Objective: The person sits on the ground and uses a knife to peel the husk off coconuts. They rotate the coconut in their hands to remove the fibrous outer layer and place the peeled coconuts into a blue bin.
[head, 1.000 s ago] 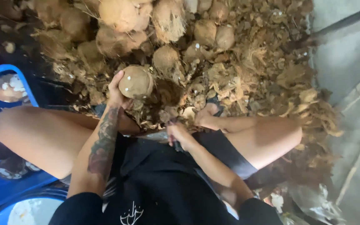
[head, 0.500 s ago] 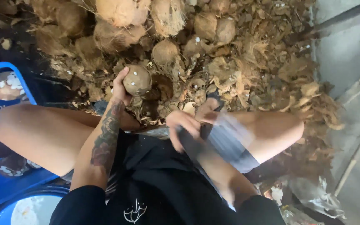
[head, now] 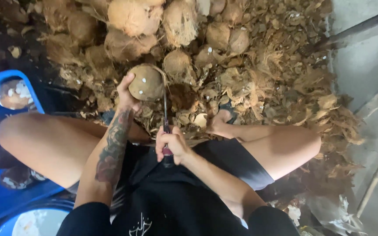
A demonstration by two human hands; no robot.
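This is a rough coconut-processing spot, worked at floor level rather than at a bench. A heap of husked coconuts [head: 154, 26] fills the top of the view, and torn brown husk fibre [head: 276, 87] lies thick over the ground in front of the seated person. A blue plastic crate [head: 5, 192] at the left holds dark shelled coconuts. Bare grey concrete [head: 368, 65] runs along the right side.

Round brown husked coconut [head: 146, 82], white-flecked, aloft above the husk pile, thin knife blade [head: 165, 109] against its right side
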